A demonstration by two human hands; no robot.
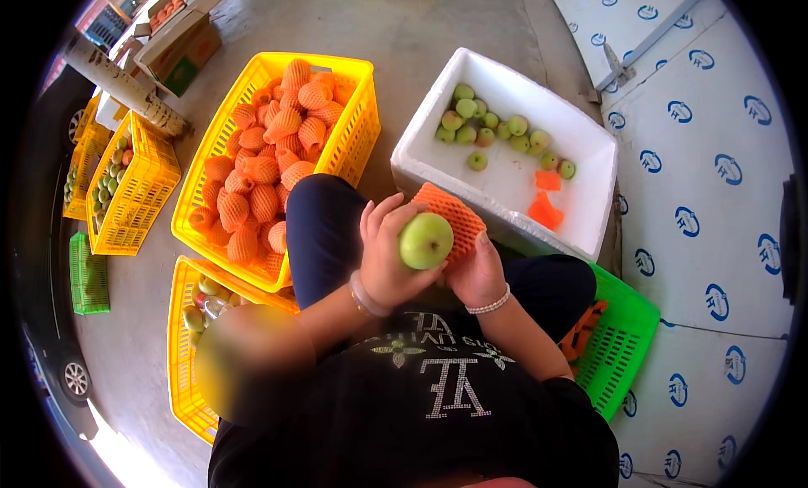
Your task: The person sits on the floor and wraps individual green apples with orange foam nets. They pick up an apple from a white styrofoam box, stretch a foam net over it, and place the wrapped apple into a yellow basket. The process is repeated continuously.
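In my left hand (392, 254) is a green apple (426, 240), held above my lap with its blossom end facing up. My right hand (478, 270) grips an orange foam fruit net (449, 220), which touches or lies close beside the apple; the net looks flattened. Beyond my knees at the left stands a yellow plastic crate (368, 119) heaped with fruit in orange foam nets (283, 125). At the right, a white polystyrene box (413, 131) holds several bare green apples (466, 107) along one side and orange pieces (545, 211) on its floor.
A yellow crate (180, 368) with fruit stands by my left side. A green crate (631, 324) with orange nets is at my right. Farther left are yellow crates (142, 198), a small green crate (88, 280), a tree trunk (120, 81) and a car (44, 235). Printed panels (701, 191) line the right.
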